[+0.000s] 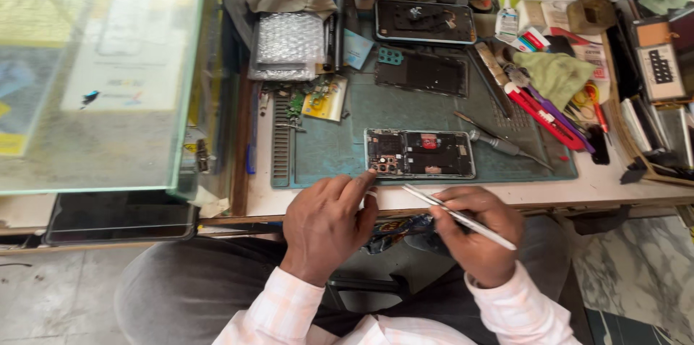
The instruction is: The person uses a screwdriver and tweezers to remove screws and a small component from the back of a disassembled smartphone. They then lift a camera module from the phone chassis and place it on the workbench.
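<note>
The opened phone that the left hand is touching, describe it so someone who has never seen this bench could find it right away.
Start at the green work mat in the middle of the bench and go to its near edge, just above the left hand and right hand. The opened phone lies there flat, back cover off. Unlike the two dark phone parts farther back, it shows bare circuitry with a small red piece.
</note>
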